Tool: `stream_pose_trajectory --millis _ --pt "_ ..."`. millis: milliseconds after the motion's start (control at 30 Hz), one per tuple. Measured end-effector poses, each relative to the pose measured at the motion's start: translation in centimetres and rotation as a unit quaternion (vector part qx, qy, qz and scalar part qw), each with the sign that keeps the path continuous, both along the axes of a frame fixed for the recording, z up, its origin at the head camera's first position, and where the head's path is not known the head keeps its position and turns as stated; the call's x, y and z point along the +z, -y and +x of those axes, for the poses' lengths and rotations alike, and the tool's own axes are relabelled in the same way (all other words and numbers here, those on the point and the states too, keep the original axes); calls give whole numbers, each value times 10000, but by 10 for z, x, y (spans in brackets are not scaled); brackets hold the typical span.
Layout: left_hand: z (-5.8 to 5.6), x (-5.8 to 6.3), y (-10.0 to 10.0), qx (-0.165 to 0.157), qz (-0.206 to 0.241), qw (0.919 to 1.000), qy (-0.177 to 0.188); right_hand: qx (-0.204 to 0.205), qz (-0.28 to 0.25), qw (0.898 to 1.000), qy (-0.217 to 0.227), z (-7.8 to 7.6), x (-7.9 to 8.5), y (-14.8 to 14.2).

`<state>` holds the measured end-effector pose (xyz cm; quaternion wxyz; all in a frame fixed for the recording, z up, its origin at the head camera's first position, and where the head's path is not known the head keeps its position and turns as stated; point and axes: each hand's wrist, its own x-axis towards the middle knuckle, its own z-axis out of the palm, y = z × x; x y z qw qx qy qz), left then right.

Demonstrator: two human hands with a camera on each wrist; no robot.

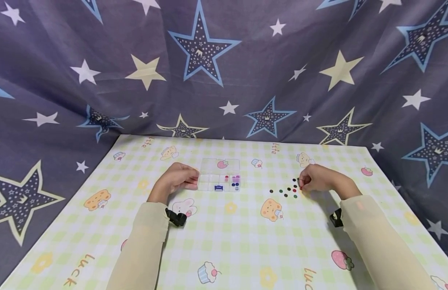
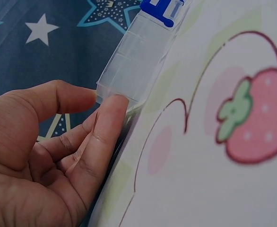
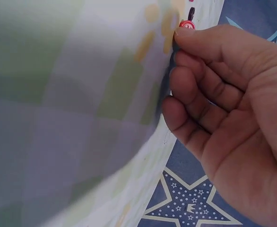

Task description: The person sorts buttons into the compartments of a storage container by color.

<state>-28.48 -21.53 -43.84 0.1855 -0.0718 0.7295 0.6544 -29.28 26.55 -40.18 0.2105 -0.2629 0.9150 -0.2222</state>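
A clear plastic compartment box (image 1: pixel 209 183) lies with its lid (image 1: pixel 211 166) folded back on the far side. My left hand (image 1: pixel 178 179) pinches the box's left end between thumb and fingers; the left wrist view shows the thumb on its corner and a finger along the near wall. Red, purple and dark blue buttons sit in the right-hand compartments, and a blue latch (image 2: pixel 162 10) is on the near side. My right hand (image 1: pixel 318 178) has thumb and fingertips together at a small red button (image 3: pixel 187 24). Beside it lie several loose dark, green and red buttons (image 1: pixel 289 189).
A checked tablecloth (image 1: pixel 224 237) with printed cartoons covers the table. Star-patterned fabric (image 1: pixel 224 92) hangs behind it and at both sides. Black wrist straps (image 1: pixel 176 217) sit over the pale sleeves (image 1: pixel 142 245).
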Motion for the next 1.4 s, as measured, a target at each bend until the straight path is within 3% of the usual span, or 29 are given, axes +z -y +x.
stream_pose_trajectory --millis 733,1400 --pt "0 2 0 4 -29 10000 -14 -125 -359 9960 -811 2 -7 6" --pt "5 4 0 62 -151 9999 -27 -206 -541 9929 -1039 -8 -3 60"
